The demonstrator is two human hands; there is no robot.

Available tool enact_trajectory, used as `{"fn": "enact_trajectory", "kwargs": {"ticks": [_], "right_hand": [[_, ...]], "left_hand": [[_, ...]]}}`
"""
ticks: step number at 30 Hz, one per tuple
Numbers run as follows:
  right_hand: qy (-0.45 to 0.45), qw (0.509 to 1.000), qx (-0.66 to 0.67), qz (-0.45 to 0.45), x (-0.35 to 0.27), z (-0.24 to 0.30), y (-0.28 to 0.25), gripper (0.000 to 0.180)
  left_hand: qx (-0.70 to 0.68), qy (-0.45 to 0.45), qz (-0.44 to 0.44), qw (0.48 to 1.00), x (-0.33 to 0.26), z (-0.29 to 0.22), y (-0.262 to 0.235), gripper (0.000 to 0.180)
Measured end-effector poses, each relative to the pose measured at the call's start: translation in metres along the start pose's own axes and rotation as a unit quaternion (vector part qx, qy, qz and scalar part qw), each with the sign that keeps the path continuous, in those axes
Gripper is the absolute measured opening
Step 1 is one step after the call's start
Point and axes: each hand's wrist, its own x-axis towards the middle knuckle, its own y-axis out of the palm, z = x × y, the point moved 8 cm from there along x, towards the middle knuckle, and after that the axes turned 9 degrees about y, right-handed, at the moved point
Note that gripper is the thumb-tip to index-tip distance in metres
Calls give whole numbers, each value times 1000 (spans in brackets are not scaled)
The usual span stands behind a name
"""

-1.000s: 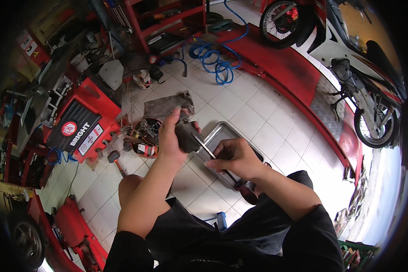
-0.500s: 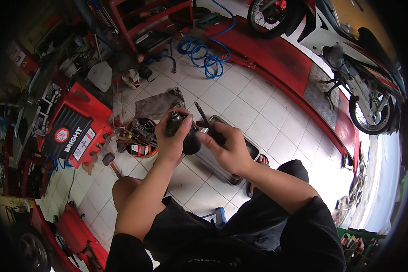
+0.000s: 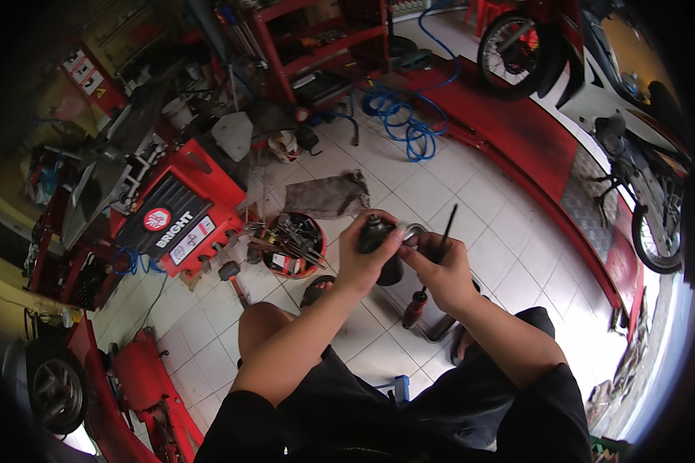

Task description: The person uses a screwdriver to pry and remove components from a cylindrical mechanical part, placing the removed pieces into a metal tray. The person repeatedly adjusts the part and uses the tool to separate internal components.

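Observation:
My left hand (image 3: 365, 258) is wrapped round a black cylindrical part (image 3: 392, 272) with a small metal tip on top. Close beside it, my right hand (image 3: 444, 272) grips a long screwdriver (image 3: 415, 309), its red handle hanging below the hand and its dark shaft rising above. Between the right thumb and fingers is a small silvery ring-like piece (image 3: 411, 234), held near the cylinder; whether the two touch I cannot tell. Beneath both hands a metal tray (image 3: 438, 334) rests on the floor, mostly covered by them.
Left of my hands stands a red basin (image 3: 322, 255) of tools, with a hammer (image 3: 235, 282) near it. A red machine (image 3: 201, 197), a grey cloth (image 3: 324, 194) and a blue hose (image 3: 417, 139) lie beyond. A motorcycle (image 3: 594, 100) stands on a red ramp (image 3: 510, 131) at right.
The view has shifted, so the surroundings sit further right and lower. The screwdriver's red handle now shows below my right hand, and the silvery piece has come up between its fingertips. The left hand keeps its hold.

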Motion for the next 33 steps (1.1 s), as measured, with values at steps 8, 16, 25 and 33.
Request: {"fn": "enact_trajectory", "kwargs": {"ticks": [8, 16, 25, 33], "right_hand": [[34, 998, 48, 10, -8, 1, 6, 24], [31, 995, 86, 42, 0, -1, 5, 19], [35, 996, 66, 51, 1, -2, 5, 16], [107, 977, 159, 97, 1, -9, 4, 19]], "left_hand": [[-40, -32, -2, 999, -1, 8, -1, 22], [-37, -35, 3, 999, -3, 7, 1, 22], [-69, -52, -7, 996, -5, 9, 3, 17], [-61, -50, 3, 997, -7, 9, 6, 21]]}}
